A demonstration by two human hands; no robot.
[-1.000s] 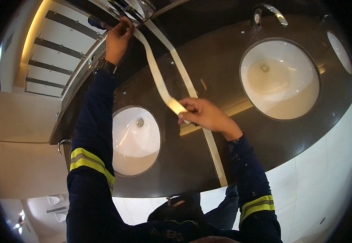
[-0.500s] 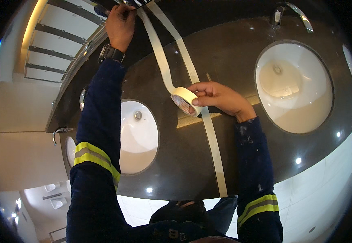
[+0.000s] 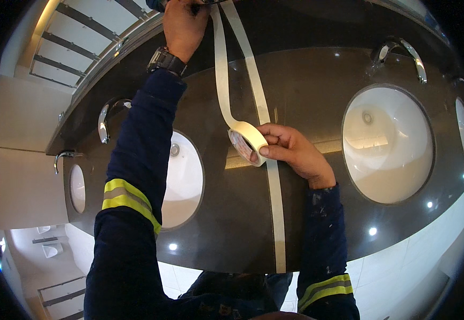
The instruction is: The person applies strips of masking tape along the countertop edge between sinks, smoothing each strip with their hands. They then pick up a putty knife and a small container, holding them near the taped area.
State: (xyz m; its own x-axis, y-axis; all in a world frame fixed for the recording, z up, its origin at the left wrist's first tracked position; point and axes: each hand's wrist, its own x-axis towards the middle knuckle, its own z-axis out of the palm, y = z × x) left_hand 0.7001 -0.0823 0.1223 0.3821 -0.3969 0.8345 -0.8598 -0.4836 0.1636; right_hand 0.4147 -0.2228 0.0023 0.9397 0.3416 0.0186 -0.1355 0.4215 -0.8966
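Observation:
My right hand (image 3: 297, 156) grips a roll of pale yellow masking tape (image 3: 257, 142) between thumb and fingers, just above the dark countertop (image 3: 232, 213). From the roll a loose strip of tape (image 3: 221, 69) runs up to the far edge of the counter. My left hand (image 3: 184, 31) is there, fingers curled closed at the strip's far end; the fingertips are partly hidden at the picture's top. A second tape strip (image 3: 277, 224) lies along the counter from back to front, passing beneath the roll and beside my right hand.
A white oval basin (image 3: 389, 154) with a chrome faucet (image 3: 413, 61) is on the right. Another basin (image 3: 184, 181) is partly behind my left arm, with a faucet (image 3: 104, 122) beyond it. A smaller basin (image 3: 77, 186) is farther left. A mirror (image 3: 82, 42) rises along the back left.
The whole view has shifted. My left hand has moved right, bringing the loose strip's far end closer to the laid strip. The roll stays in my right hand, turned slightly.

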